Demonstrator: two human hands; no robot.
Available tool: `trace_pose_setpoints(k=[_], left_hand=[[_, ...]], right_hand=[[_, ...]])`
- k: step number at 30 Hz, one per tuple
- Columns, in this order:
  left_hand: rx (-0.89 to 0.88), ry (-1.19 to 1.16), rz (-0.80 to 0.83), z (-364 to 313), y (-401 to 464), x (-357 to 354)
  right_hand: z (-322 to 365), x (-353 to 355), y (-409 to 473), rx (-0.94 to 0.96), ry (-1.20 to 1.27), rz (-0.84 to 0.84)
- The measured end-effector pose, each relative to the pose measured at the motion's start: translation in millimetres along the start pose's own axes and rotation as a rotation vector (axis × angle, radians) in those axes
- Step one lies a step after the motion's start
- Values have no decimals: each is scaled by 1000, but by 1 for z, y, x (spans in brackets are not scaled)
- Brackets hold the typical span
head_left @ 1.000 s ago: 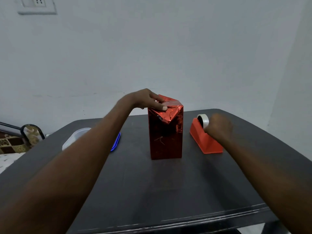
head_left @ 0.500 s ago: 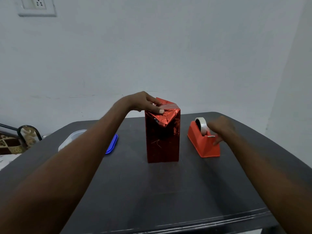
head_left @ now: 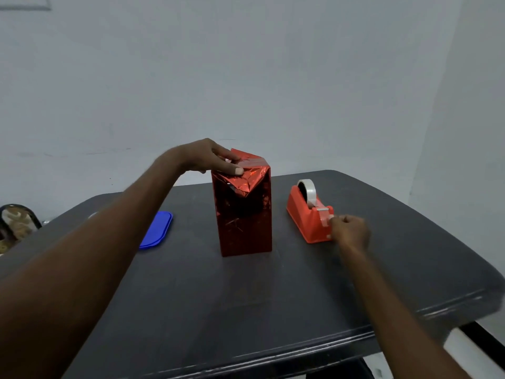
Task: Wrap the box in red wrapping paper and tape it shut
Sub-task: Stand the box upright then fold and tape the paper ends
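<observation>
A tall box wrapped in shiny red paper stands upright in the middle of the dark table. Its top flaps are folded over, with a strip of clear tape across them. My left hand presses flat fingers on the folded top. To the right sits an orange tape dispenser carrying a roll of clear tape. My right hand is at the dispenser's near end and pinches the free tape end at the cutter.
A blue lid lies on the table left of the box, partly behind my left forearm. The table's front edge runs across the bottom and its right edge curves near the wall. A chair shows at far left.
My right hand slid from the tape roll down to the dispenser's near end and took the tape end. The left hand stayed pressed on the box top.
</observation>
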State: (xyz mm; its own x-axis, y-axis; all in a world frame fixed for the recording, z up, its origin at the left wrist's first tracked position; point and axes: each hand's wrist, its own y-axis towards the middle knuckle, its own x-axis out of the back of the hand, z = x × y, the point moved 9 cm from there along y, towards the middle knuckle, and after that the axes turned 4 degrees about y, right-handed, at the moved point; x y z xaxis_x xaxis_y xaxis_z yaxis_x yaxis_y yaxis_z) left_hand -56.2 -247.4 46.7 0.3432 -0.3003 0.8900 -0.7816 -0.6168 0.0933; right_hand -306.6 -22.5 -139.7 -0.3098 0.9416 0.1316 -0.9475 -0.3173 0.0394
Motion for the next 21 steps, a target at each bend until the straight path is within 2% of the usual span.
trace_pose_setpoints(k=[8,14,18,21], left_hand=[[9,-3,-5,1,-1,0],[-5,-4,-8,2,-1,1],[-21,-1,-3,-1,-3,1],[-17,-4,-28,-2,-6,3]], right_hand=[[-32,-23,-15,-217,457,-58],[-43,-26,-24,-294,521,-80],[-6,-20,-27,-109,461,-51],[52,-32,-29,101,408,88]])
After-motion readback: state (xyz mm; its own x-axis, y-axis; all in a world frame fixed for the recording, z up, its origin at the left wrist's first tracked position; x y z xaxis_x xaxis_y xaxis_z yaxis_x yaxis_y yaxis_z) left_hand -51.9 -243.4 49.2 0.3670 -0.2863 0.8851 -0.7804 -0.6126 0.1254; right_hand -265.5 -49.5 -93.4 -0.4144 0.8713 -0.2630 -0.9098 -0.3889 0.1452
